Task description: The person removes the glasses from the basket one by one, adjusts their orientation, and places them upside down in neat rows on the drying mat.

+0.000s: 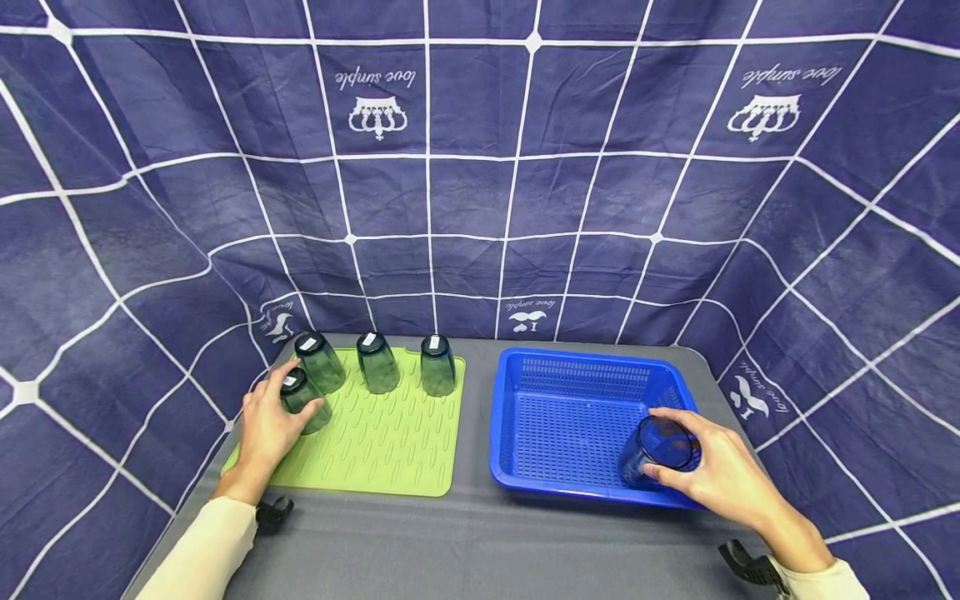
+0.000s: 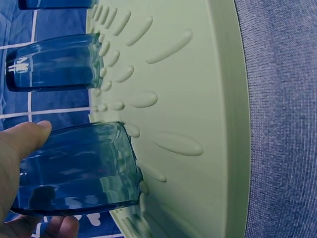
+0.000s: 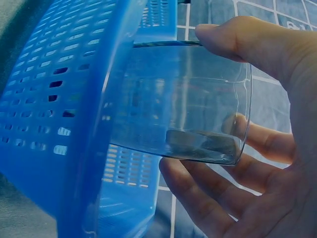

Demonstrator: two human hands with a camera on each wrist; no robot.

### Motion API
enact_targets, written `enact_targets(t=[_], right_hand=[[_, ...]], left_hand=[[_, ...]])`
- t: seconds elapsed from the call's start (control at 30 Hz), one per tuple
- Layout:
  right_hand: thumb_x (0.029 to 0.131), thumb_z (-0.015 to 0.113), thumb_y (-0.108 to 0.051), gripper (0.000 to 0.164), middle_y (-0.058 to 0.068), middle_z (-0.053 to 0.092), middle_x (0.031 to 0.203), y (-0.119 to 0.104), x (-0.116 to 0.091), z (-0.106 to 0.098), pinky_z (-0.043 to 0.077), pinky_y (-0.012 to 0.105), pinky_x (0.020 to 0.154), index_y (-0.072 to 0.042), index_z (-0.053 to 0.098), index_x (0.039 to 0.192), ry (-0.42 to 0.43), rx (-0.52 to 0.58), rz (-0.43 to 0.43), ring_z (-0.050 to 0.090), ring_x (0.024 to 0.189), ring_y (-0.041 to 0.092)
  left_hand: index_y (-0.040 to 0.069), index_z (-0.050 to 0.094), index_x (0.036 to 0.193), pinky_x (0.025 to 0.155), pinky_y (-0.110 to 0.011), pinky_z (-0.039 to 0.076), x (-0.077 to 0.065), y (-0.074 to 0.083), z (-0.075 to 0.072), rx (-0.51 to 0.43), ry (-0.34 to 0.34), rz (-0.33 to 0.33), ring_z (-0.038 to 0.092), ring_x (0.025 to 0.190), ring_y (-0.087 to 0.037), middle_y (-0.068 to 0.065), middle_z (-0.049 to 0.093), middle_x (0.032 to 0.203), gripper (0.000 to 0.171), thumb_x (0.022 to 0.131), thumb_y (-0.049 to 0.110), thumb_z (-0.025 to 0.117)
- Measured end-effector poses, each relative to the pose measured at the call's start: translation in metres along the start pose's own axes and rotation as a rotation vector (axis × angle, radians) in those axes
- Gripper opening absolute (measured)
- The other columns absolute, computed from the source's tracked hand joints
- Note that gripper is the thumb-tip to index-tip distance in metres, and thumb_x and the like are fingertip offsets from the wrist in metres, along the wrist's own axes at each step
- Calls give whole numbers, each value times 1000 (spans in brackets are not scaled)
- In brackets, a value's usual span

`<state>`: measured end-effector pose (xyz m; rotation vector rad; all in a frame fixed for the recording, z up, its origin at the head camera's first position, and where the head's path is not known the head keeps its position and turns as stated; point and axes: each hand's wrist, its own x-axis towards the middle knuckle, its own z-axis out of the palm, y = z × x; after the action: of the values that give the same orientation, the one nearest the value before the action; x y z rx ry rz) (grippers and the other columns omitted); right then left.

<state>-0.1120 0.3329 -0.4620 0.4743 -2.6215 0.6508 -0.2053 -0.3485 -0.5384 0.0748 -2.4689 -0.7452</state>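
My left hand (image 1: 264, 427) grips an upside-down bluish-green drinking glass (image 1: 318, 417), thumb on its near side and fingers on the far side. This glass stands mouth down at the left part of a green drying mat (image 1: 375, 454); the left wrist view shows its rim at the mat's raised ridges. On the right, my right hand (image 1: 723, 477) holds a clear drinking glass (image 3: 198, 104), mouth up, inside the front right corner of a blue plastic basket (image 1: 573, 493). Thumb and fingers spread around this glass near its rim. Its lower end is partly hidden behind the basket wall.
Three more upside-down glasses line the mat's back edge: a left one (image 1: 321, 367), a middle one (image 1: 378, 367) and a right one (image 1: 438, 367). Mat and basket lie side by side on a grey cloth (image 1: 480, 542). Blue checked fabric (image 1: 472, 200) hangs behind and at both sides.
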Motion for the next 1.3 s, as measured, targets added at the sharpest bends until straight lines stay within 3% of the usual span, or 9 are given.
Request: enact_targets(t=[0.2, 0.4, 0.63, 0.87, 1.1, 1.3], right_hand=[[70, 113, -45, 82, 5, 89, 127, -3, 2, -1, 50, 11, 88, -26, 80, 142, 18, -14, 4, 82, 105, 22], [71, 113, -45, 82, 7, 88, 130, -8, 4, -4, 48, 10, 91, -25, 79, 144, 29, -1, 21, 82, 110, 27], [72, 114, -40, 83, 5, 87, 129, -12, 6, -6, 47, 1, 89, -23, 79, 145, 43, 42, 17, 78, 104, 10], [71, 115, -35, 84, 3, 87, 128, -17, 7, -5, 48, -2, 94, -22, 78, 146, 64, 75, 5, 80, 102, 9], [71, 115, -31, 84, 5, 87, 127, -23, 9, -6, 49, -3, 95, -20, 78, 146, 86, 99, -6, 75, 104, -5], [72, 114, -30, 82, 5, 87, 126, -29, 10, -7, 51, -2, 93, -22, 78, 146, 85, 119, 10, 77, 100, -5]], left_hand=[[14, 60, 163, 105, -71, 44, -1, 0, -1, 5, -6, -8, 61, 128, -68, -43, 67, 149, 86, 87, 16, 100], [13, 61, 162, 106, -69, 43, 0, 1, -1, 4, 5, 3, 62, 129, -67, -43, 69, 147, 86, 85, 15, 100], [10, 61, 161, 106, -67, 42, 0, 3, 0, -5, 21, 30, 64, 130, -66, -41, 70, 148, 86, 85, 12, 100], [10, 60, 162, 106, -68, 41, -2, 4, -1, -13, 25, 18, 62, 131, -66, -43, 68, 149, 86, 85, 12, 99], [11, 61, 163, 108, -70, 43, -2, 4, -2, -28, 27, 2, 59, 136, -65, -44, 66, 151, 87, 85, 12, 99], [11, 60, 165, 113, -75, 44, -2, 5, -4, -44, 27, -5, 57, 139, -67, -45, 63, 152, 90, 85, 11, 100]])
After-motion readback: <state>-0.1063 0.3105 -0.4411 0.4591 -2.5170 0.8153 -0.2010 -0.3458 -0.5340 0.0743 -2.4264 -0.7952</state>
